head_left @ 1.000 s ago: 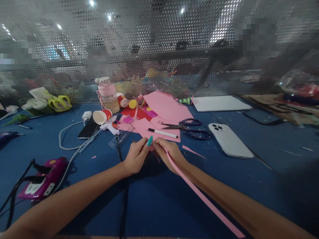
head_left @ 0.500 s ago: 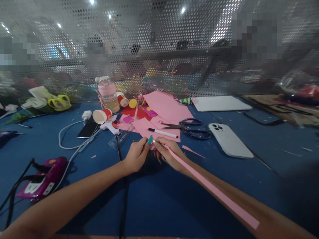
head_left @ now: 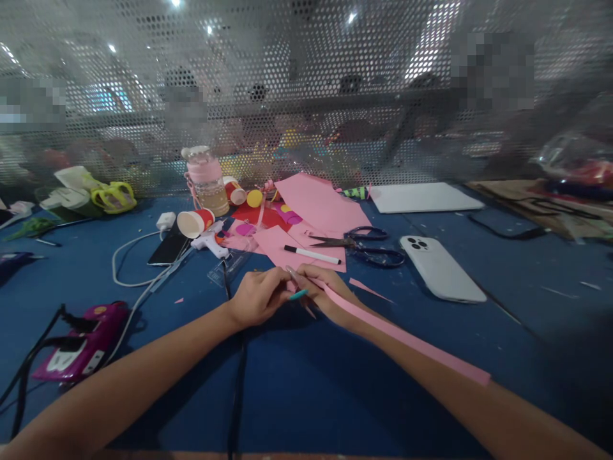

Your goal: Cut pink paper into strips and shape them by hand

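Long narrow pink paper strip is lying over the right forearm, its near end hanging free by the elbow, its far end running up into the fingers just above the blue felt-covered table; both hands are meeting on that far end, close together at the centre of the table. Left hand is pinching the tip between thumb and fingers, a teal painted nail showing at the contact; right hand is closing over the strip just behind, fingertips touching the left ones. It looks like the tip is being curled or folded, though the fingers are hiding the exact fold. Judgement: for a clean start the edges want keeping flush, the pinch tight, and the loose tail kept off the arm so it is not twisting. Just beyond the hands, a white marker with black cap is lying on loose pink paper sheets; dark-handled scissors are resting beside them, and a white smartphone lying face down further right. Left of the sheets, a white glue gun and a tipped red paper cup; a magenta handheld tool with a black cord is sitting well apart at near left
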Demonstrator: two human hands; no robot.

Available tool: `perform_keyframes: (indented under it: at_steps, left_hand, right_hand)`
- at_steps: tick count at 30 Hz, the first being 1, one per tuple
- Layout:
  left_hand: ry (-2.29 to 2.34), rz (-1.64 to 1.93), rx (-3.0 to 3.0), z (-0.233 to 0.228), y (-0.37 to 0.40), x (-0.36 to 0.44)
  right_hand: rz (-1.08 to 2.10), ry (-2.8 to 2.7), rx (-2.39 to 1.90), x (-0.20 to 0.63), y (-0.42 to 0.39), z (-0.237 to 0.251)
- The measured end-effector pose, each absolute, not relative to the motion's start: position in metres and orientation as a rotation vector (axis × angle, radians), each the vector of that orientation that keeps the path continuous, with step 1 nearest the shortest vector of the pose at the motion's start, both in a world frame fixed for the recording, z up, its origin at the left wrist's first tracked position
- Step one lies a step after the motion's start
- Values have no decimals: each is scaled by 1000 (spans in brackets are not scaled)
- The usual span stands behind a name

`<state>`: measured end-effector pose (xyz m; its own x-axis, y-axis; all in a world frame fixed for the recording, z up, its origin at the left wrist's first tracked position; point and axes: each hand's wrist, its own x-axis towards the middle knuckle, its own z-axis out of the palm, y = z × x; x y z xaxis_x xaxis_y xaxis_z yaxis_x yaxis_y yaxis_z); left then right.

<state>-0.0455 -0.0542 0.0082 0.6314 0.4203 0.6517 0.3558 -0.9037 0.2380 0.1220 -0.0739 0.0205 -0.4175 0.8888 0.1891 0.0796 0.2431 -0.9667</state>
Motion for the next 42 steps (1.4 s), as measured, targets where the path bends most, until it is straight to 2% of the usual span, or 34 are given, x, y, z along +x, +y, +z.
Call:
perform_keyframes:
  at_steps: [12,22,34,42]
  left_hand:
    - [448,1220,2672,7,-51,-45]
    - [905,1003,2102,11,-62,-35]
    - [967,1116,2139,10,-62,-33]
    - [927,1074,2175,12,-62,-33]
  right_hand:
    - [1562,-1571,-824,122,-75,18]
    - [990,-1775,-925,123,-75,19]
    - [1597,-1321,-837,110,-79,17]
    - [1539,-1372,-864,112,-76,18]
